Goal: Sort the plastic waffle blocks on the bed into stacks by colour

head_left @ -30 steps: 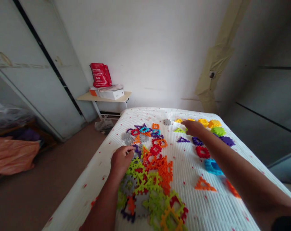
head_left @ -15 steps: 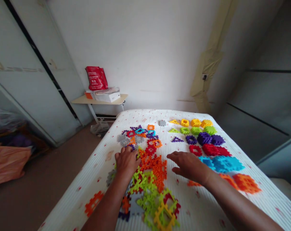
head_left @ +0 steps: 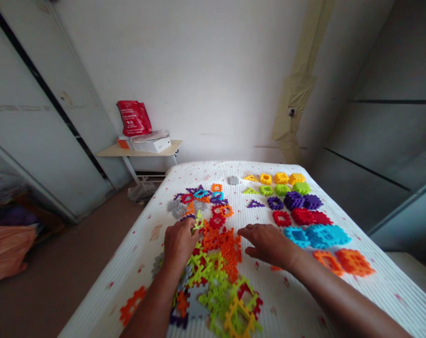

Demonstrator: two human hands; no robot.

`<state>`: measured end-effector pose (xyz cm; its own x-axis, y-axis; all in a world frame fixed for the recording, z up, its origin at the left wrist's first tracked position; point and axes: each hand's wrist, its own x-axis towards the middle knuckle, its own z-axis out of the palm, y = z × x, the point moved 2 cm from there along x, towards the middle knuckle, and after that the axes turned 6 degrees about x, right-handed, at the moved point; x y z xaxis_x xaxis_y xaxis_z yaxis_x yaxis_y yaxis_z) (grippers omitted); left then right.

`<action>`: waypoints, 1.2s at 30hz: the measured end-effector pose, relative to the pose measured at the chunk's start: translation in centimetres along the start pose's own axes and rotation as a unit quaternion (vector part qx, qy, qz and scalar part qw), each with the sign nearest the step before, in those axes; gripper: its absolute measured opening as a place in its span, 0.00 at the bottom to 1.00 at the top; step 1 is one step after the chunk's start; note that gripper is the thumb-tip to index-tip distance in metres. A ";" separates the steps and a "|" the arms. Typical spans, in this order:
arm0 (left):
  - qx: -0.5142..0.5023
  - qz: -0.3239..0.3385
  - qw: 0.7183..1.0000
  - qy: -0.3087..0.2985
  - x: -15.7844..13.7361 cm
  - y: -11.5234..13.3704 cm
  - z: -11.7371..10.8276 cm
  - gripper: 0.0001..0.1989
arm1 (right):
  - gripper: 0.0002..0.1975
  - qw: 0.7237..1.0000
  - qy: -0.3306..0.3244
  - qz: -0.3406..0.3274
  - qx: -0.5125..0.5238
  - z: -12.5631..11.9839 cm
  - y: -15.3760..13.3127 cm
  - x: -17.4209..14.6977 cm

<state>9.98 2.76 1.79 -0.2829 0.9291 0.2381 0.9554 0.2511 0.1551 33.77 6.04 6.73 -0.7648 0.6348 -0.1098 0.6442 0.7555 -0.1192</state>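
Observation:
My left hand (head_left: 178, 241) is closed on a small lime-green interlocking plastic piece (head_left: 198, 219), which sticks up from its fingertips over a mixed pile. Beside that hand lie orange toothed pieces (head_left: 221, 241), and nearer me are lime-green pieces (head_left: 218, 281) with a yellow square frame (head_left: 239, 318) on top. My right hand (head_left: 267, 241) hovers palm down, fingers stretched out and holding nothing, just right of the orange pieces. To its right, pieces stand grouped by colour: blue (head_left: 327, 235), red (head_left: 304, 217), purple (head_left: 294, 200), orange (head_left: 355, 262), green (head_left: 282, 190) and yellow (head_left: 281, 178).
Everything lies on a bed with a white ribbed cover (head_left: 128, 281). A flat grey piece (head_left: 233, 180) lies toward the far edge. Beyond the bed's left far corner, a small table (head_left: 110, 150) carries a red bag (head_left: 134, 118) and a white box (head_left: 152, 144).
My left hand has lifted slightly, bringing the lime-green piece up into view. The right hand remains stretched out over the cover. The whole view has shifted a little.

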 end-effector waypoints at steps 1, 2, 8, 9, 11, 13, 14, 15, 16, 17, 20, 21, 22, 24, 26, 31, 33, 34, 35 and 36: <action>-0.027 -0.014 1.000 0.009 0.0 -0.2 0.0 0.08 | 0.17 1.000 0.000 -0.001 0.001 0.0 0.0 0.0; -0.066 -0.030 0.997 0.020 -0.1 -0.5 0.1 0.08 | 0.17 1.000 0.000 -0.002 0.002 0.0 0.0 0.1; -0.438 -0.082 0.892 0.068 -0.3 -1.0 0.5 0.07 | 0.14 0.999 0.036 -0.006 0.024 -0.2 0.0 0.7; -0.490 -0.092 0.865 0.056 -0.3 -0.9 0.5 0.09 | 0.13 0.998 0.053 -0.010 0.036 -0.3 -0.1 0.9; -0.565 -0.113 0.817 0.030 -0.3 -0.5 0.3 0.11 | 0.12 0.992 0.100 -0.019 0.068 -0.4 -0.5 1.5; -0.604 -0.127 0.786 0.018 -0.5 -0.1 0.0 0.12 | 0.11 0.983 0.147 -0.030 0.101 -0.3 -1.2 2.2; -0.616 -0.132 0.777 0.016 -0.6 0.1 -0.2 0.13 | 0.10 0.979 0.167 -0.035 0.114 -0.2 -1.7 2.6; -0.625 -0.136 0.768 0.014 -0.7 0.3 -0.4 0.14 | 0.10 0.974 0.183 -0.041 0.125 -0.1 -2.3 3.0; -0.633 -0.138 0.762 0.011 -0.8 0.5 -0.5 0.17 | 0.09 0.971 0.194 -0.047 0.133 0.1 -2.8 3.4; -0.638 -0.137 0.758 0.008 -0.9 0.7 -0.6 0.21 | 0.09 0.968 0.204 -0.052 0.139 0.3 -3.4 3.8; -0.640 -0.113 0.760 -0.006 -1.1 0.9 -0.8 0.28 | 0.09 0.961 0.230 -0.056 0.143 0.8 -4.7 4.7; -0.635 -0.105 0.765 -0.010 -1.1 0.9 -0.8 0.27 | 0.10 0.959 0.238 -0.053 0.141 0.9 -5.0 4.9; -0.629 -0.100 0.771 -0.014 -1.1 0.8 -0.7 0.26 | 0.11 0.958 0.246 -0.050 0.138 1.0 -5.2 5.1; -0.618 -0.094 0.780 -0.018 -1.1 0.7 -0.6 0.24 | 0.11 0.956 0.257 -0.047 0.135 1.1 -5.4 5.4; -0.616 -0.085 0.783 -0.023 -1.1 0.8 -0.6 0.27 | 0.10 0.952 0.269 -0.050 0.140 1.2 -5.5 5.5; -0.611 -0.071 0.787 -0.036 -1.2 1.1 -0.7 0.30 | 0.12 0.933 0.303 -0.083 0.176 1.3 -5.8 5.6; -0.593 -0.078 0.801 -0.024 -1.3 1.0 -0.6 0.27 | 0.13 0.927 0.306 -0.104 0.192 1.4 -5.9 5.5; -0.583 -0.081 0.808 -0.016 -1.3 0.9 -0.6 0.27 | 0.14 0.924 0.305 -0.114 0.198 1.4 -6.0 5.4; -0.577 -0.081 0.813 -0.010 -1.3 0.9 -0.5 0.27 | 0.15 0.923 0.305 -0.122 0.202 1.3 -6.0 5.3; -0.573 -0.076 0.816 -0.009 -1.3 0.8 -0.4 0.29 | 0.16 0.921 0.305 -0.129 0.204 1.3 -6.0 5.2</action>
<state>11.11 1.62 2.01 -0.3801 0.9171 0.1206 0.2000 -0.0459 0.9787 25.89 4.60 5.64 -0.6741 0.5093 0.5350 0.2940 0.8494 -0.4382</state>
